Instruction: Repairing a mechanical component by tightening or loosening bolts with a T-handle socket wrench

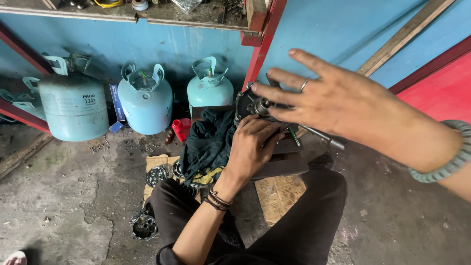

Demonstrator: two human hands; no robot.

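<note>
While the left hand (252,147) presses down on the dark metal assembly (251,105), its fingers curl over the part's near edge in a closed, steadying grip; how firmly it clamps cannot be told, since the palm side is hidden. The assembly sits on the floor in front of the seated person's knees, just beside a dark green rag (208,140) and close to the red post (262,46). The right hand (328,98) hovers above the assembly with fingers spread wide and flat, holding nothing; its fingertips lie over the round hub at the part's top. Judged from this posture, the work stands at a steadying-and-positioning stage: one hand fixes the part, the other is free over the hub. Any further handling calls for keeping the part braced against the floor and for taking up a tool; a long metal tool (321,137) lies under the right forearm, touching or just beside the assembly. Around the work area stand three pale blue gas cylinders (145,100) against the blue wall, well apart from the hands. A small red cup (181,128) sits near the rag. Round metal parts (144,226) lie on the concrete by the left knee, and flattened cardboard (277,194) lies under the legs. The rag crowds the left side of the assembly and could hinder access there.
</note>
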